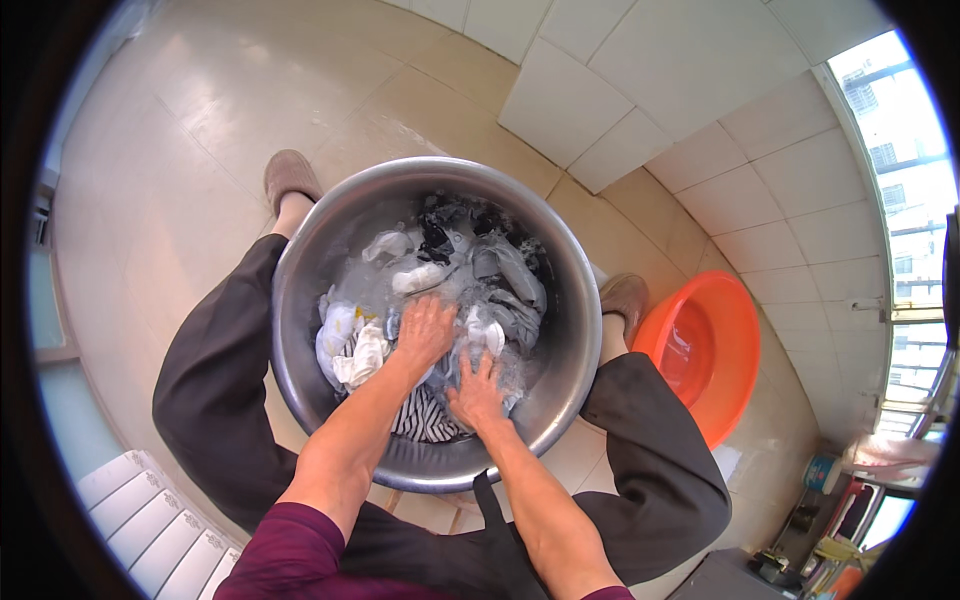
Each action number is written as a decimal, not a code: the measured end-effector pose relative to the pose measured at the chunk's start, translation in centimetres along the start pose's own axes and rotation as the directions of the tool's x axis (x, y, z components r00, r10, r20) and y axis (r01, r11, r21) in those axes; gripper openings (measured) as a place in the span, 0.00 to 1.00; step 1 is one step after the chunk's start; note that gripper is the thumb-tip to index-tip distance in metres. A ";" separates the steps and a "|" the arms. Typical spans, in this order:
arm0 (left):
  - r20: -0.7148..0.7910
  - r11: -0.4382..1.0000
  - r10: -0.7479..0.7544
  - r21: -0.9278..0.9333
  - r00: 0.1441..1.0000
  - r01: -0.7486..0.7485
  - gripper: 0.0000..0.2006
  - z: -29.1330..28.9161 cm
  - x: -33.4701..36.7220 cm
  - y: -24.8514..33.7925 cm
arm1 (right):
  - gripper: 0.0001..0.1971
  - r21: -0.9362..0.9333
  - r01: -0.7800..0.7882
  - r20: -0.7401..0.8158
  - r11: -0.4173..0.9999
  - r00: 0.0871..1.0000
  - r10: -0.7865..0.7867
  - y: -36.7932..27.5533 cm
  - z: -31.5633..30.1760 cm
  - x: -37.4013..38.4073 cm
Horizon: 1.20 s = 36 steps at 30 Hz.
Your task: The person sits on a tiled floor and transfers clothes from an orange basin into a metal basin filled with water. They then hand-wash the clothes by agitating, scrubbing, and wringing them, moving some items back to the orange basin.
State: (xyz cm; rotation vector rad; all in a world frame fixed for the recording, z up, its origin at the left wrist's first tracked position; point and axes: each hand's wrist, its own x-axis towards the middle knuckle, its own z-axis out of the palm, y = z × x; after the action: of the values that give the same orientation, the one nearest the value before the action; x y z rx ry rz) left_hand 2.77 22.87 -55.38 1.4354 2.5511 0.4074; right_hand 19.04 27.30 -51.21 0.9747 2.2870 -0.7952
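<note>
A large round metal basin stands between my legs with wet laundry in cloudy, sudsy water. My left hand presses on the laundry near the middle, its fingers stretched out just below a white cloth. Lower and to the right, my right hand has its fingers spread beside another white cloth. Around them lie a grey garment, a dark garment, a black-and-white striped cloth and white cloths with a yellow patch at the left.
An orange plastic basin stands on the tiled floor beside my right foot. My left foot is at the metal basin's upper left. A tiled wall with a window rises at the right. Ridged white panels are at lower left.
</note>
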 end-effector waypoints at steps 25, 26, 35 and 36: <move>-0.214 0.666 -0.156 -0.744 0.964 -0.058 0.21 -24.4 -6.8 7.0 | 0.15 0.341 0.517 -0.857 0.785 0.514 0.034 -2.9 -14.5 -14.7; -0.256 0.681 -0.140 -0.727 0.957 -0.094 0.22 -24.8 -6.3 6.8 | 0.15 0.366 0.524 -0.859 0.769 0.508 0.062 -3.4 -15.8 -15.3; -0.374 0.821 -0.219 -0.570 0.901 -0.037 0.21 -18.8 -6.8 2.7 | 0.31 0.104 0.381 -0.851 0.919 0.512 -0.116 0.1 -12.9 -11.8; -0.249 0.768 -0.304 -0.636 0.919 0.082 0.16 -17.3 -7.4 0.9 | 0.31 0.177 0.377 -0.763 0.909 0.636 -0.115 0.3 -11.5 -11.2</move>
State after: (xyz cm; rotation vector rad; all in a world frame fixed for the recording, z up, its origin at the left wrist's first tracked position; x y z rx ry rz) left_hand 2.29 14.45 -38.53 0.8921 2.3997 1.4076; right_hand 23.35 30.27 -36.10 1.3272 3.1289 -1.0524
